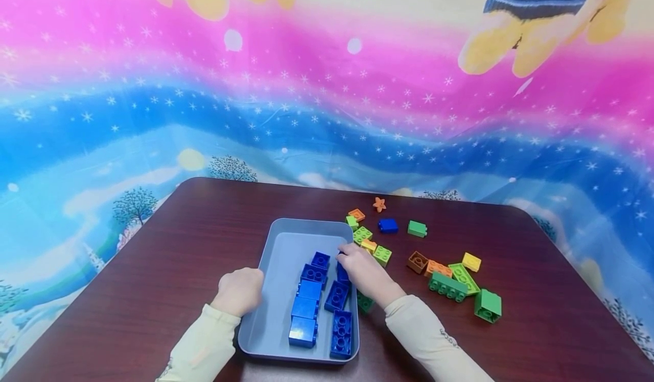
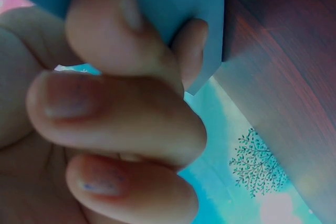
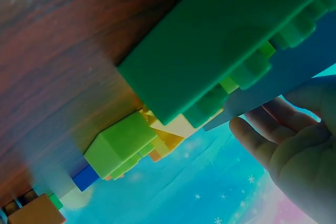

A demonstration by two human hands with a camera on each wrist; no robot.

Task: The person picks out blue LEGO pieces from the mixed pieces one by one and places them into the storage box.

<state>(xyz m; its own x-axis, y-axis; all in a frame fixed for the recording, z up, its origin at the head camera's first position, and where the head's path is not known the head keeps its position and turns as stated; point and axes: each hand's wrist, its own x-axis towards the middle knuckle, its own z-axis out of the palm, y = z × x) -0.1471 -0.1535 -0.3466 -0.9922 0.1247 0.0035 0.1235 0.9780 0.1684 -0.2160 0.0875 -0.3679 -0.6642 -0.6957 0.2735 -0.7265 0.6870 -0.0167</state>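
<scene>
A grey-blue tray (image 1: 286,240) holds several blue toy bricks, some joined in a row (image 1: 306,308) down its middle. At its left wall, my left hand (image 1: 238,291) pinches the rim; the left wrist view shows curled fingers (image 2: 126,114) against the tray wall (image 2: 205,3). My right hand (image 1: 369,274) reaches over the right rim, fingertips down on a blue brick (image 1: 342,273) just inside. Its fingertips are partly hidden behind the tray wall in the right wrist view, where the hand (image 3: 299,135) shows at the right. Two more blue bricks (image 1: 337,296) (image 1: 341,334) lie nearer me along that side.
Right of the tray lie lime bricks (image 1: 382,255), a loose blue brick (image 1: 388,226), a green brick (image 1: 417,229) and an orange flower piece (image 1: 379,204). Farther right sits a group with a long green brick (image 1: 447,286) and a green block (image 1: 488,305). A dark green brick (image 3: 226,45) stands close beside the tray.
</scene>
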